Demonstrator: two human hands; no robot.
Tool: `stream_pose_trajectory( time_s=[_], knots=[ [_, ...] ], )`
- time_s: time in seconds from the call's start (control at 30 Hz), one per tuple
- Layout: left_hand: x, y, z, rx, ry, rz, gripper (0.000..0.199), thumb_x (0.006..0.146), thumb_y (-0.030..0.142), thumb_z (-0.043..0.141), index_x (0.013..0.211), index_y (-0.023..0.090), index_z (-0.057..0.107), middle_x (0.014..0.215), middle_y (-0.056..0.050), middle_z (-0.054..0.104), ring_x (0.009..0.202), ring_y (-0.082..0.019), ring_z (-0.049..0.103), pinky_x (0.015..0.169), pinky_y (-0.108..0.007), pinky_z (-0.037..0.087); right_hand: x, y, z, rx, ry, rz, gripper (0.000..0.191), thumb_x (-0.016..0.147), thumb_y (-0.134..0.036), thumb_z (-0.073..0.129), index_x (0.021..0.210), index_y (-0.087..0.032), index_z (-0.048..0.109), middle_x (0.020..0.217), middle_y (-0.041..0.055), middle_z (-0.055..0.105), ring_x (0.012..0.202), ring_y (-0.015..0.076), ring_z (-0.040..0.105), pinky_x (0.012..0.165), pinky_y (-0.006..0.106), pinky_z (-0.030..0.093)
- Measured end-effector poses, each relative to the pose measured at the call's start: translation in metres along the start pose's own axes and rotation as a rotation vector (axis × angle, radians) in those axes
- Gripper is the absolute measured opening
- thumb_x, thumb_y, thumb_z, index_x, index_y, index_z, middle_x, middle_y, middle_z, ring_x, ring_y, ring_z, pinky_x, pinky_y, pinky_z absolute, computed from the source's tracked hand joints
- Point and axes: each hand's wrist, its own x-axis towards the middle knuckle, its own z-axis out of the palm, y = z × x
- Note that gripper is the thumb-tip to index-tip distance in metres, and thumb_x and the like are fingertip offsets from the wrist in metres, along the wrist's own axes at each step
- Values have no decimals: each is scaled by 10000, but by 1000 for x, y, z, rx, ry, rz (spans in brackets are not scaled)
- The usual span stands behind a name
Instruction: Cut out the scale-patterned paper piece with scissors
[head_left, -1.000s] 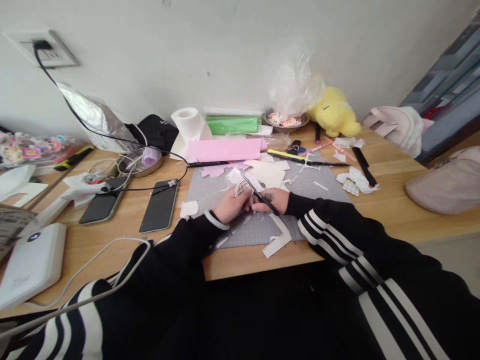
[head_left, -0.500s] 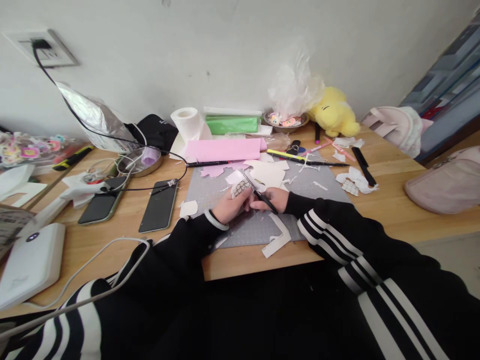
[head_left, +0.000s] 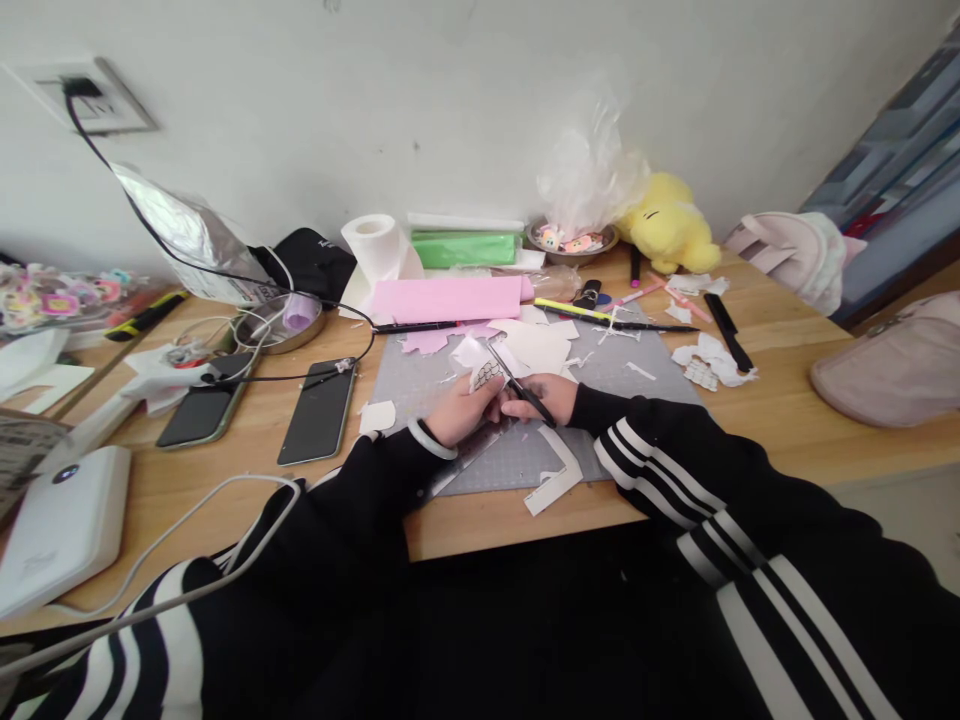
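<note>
My left hand point(head_left: 461, 412) pinches a small piece of paper point(head_left: 487, 374) with a black net-like pattern drawn on it. In my right hand point(head_left: 551, 397) are black-handled scissors point(head_left: 531, 398), their blades pointing up and left beside the paper. The two hands meet over a grey cutting mat point(head_left: 630, 400). An L-shaped white paper strip point(head_left: 559, 478) lies just below my right hand. Cream paper point(head_left: 540, 345) and pink scraps rest behind the hands. Fingers partly hide the lower edge of the patterned paper.
A pink folded sheet point(head_left: 450, 299), a green packet point(head_left: 463, 249) and a paper roll point(head_left: 379, 250) stand behind the mat. Two phones, one of them a dark phone point(head_left: 317, 412), lie left. Crumpled paper point(head_left: 706, 362) and a yellow plush toy point(head_left: 667, 225) are right.
The patterned paper has turned slightly and shifted a little right in my left hand. The scissor blades sit at a slightly different angle; both arms stay in place.
</note>
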Motion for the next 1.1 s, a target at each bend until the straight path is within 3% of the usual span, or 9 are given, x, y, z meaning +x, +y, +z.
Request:
stream_pose_trajectory(
  time_s=[0.23, 0.47, 0.73, 1.1],
  knots=[
    [1, -1, 0, 9, 36, 7, 430, 830, 430, 504, 489, 168, 517, 421, 15, 487, 447, -111, 475, 499, -247, 410, 1, 0, -2, -11, 24, 43, 398, 733, -520, 579, 740, -124, 622, 608, -8, 553, 555, 69, 478, 564, 195, 401],
    [-1, 4, 1, -11, 96, 59, 417, 846, 444, 463, 521, 194, 541, 430, 2, 476, 447, -139, 464, 515, -296, 408, 3, 3, -5, -73, 64, 196, 490, 701, -605, 554, 587, -128, 542, 494, -5, 508, 368, 56, 386, 376, 212, 308],
    [0, 7, -2, -67, 278, 155, 390, 878, 400, 395, 556, 200, 485, 533, 1, 482, 422, -111, 407, 468, -288, 355, 5, 9, -3, -109, 92, 257, 503, 626, -633, 600, 576, -140, 520, 499, 1, 532, 418, 71, 430, 448, 221, 351],
    [-1, 7, -3, -43, 379, 203, 417, 888, 402, 380, 540, 196, 481, 497, 2, 459, 406, -109, 390, 468, -292, 347, 3, 5, -2, -137, 90, 239, 510, 641, -641, 587, 575, -143, 499, 491, -22, 523, 429, 57, 421, 480, 212, 335]
  ],
)
